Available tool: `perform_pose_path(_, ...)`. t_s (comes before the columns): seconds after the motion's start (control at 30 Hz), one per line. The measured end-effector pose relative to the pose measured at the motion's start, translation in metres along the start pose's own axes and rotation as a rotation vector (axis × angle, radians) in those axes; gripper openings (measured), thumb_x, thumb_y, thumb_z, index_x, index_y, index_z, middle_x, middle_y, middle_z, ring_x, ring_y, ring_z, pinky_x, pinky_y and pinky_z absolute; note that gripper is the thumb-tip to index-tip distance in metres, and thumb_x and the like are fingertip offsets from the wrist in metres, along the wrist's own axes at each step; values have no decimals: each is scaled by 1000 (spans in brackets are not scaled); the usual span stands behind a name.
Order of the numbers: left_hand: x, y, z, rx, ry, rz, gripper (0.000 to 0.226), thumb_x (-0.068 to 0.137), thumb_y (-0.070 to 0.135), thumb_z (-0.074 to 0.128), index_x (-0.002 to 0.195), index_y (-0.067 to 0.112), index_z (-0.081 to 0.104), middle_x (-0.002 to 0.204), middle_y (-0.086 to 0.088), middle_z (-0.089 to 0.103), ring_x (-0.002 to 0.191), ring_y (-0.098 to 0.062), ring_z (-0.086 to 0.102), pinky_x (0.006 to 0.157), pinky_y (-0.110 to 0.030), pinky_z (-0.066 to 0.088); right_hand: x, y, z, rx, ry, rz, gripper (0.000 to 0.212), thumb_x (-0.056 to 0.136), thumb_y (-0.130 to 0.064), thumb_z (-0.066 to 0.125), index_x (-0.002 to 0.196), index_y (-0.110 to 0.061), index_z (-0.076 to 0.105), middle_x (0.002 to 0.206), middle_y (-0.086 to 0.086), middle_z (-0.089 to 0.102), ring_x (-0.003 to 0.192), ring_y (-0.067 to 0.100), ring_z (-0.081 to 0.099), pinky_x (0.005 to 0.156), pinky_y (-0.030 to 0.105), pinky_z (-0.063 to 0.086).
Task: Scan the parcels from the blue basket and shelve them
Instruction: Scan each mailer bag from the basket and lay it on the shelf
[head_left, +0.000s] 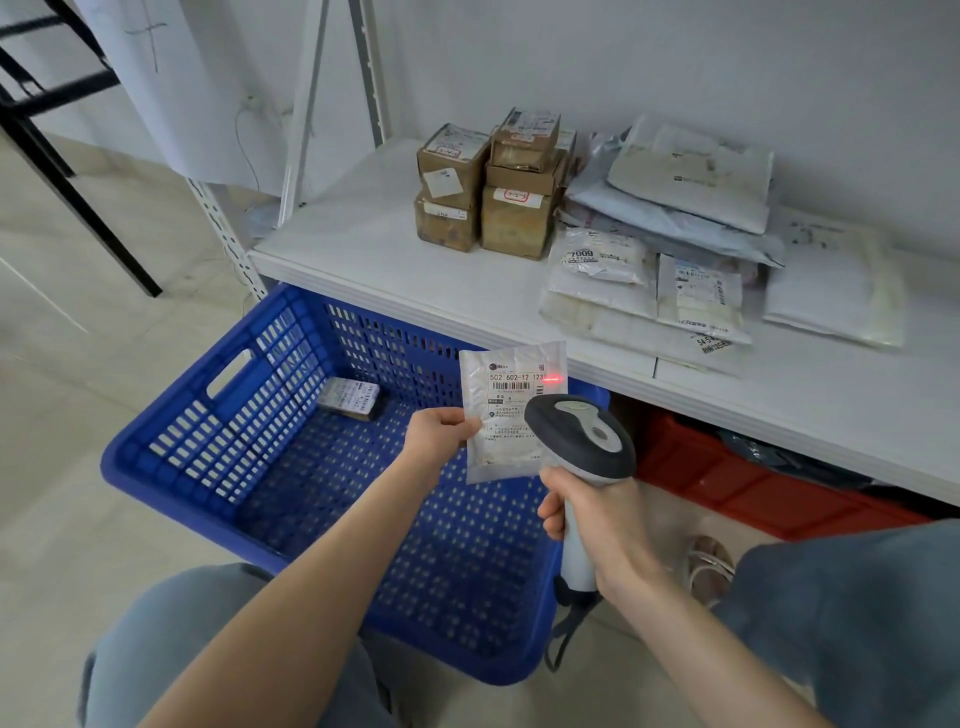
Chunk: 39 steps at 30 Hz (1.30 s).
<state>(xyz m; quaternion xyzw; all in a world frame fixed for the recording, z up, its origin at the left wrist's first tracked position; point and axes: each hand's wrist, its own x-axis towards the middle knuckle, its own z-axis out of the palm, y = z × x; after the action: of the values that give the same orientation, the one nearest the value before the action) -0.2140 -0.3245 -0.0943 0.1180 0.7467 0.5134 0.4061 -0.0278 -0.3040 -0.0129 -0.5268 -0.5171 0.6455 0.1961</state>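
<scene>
A white shelf (395, 270) runs across the far side. A blue basket (156, 467) sits on the floor in front of it, its far edge tucked under the shelf's front lip. A red crate (727, 483) stands below the shelf, to the right.

On the shelf, a pile of soft mailers (670, 208) lies flat on the right. Beside it on the left, brown cardboard boxes (498, 187) are stacked in two short columns.

The right hand (597, 525) has its fingers wrapped round the handle of a scanner (582, 436). The handle runs down toward the person and the dark head points up and away, at the held parcel (511, 405).

That parcel is a flat silvery pouch held above the basket's far right corner, just before the shelf edge. Its long axis stands nearly upright, and the printed label faces the camera and reads right way up. A red scan line glows just right of the barcode. The left hand (439, 439) pinches its left edge, thumb on the front face and fingers curled behind.

A small dark parcel (353, 397) lies flat in the basket near the far wall, label up.
</scene>
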Motion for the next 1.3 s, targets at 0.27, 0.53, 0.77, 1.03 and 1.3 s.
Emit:
perform_pose_path(0.27, 0, 2, 3, -12, -24, -3, 7, 90, 13, 66, 84, 15, 69, 82, 0, 70, 78, -17, 57, 62, -23, 44, -1, -4, -4, -25, -7, -14, 30, 83, -7, 65, 54, -7, 61, 50, 7, 60, 41, 14, 51, 52, 28, 47)
perform_pose_path(0.53, -8, 22, 11, 2, -35, 48, 8, 90, 14, 66, 82, 15, 69, 76, 2, 67, 68, -13, 55, 61, -22, 43, 0, -11, -12, -12, -4, -53, 29, 83, -5, 65, 54, -6, 61, 50, 7, 59, 41, 15, 49, 50, 27, 46)
perform_pose_path(0.77, -20, 45, 26, 21, -34, 94, 5, 90, 12, 65, 87, 11, 70, 83, -5, 69, 78, -21, 55, 61, -23, 42, 1, -25, -31, 37, 10, -103, 27, 84, -11, 67, 57, -5, 66, 53, 7, 64, 44, 15, 53, 52, 27, 47)
perform_pose_path(1.03, -30, 65, 55, 41, -29, 85, 5, 89, 14, 67, 92, 11, 70, 91, -5, 72, 82, -21, 62, 79, -33, 48, 1, -32, -66, 53, 17, -129, 30, 83, -9, 67, 53, -10, 63, 50, 5, 62, 40, 11, 52, 50, 25, 45)
perform_pose_path(1.3, -43, 82, 82, 91, -47, 124, 11, 90, 13, 65, 79, 15, 66, 80, 0, 67, 78, -17, 59, 67, -24, 46, 4, -34, -90, 75, 11, -133, 28, 81, -7, 65, 53, -10, 62, 50, 5, 61, 41, 13, 50, 50, 26, 45)
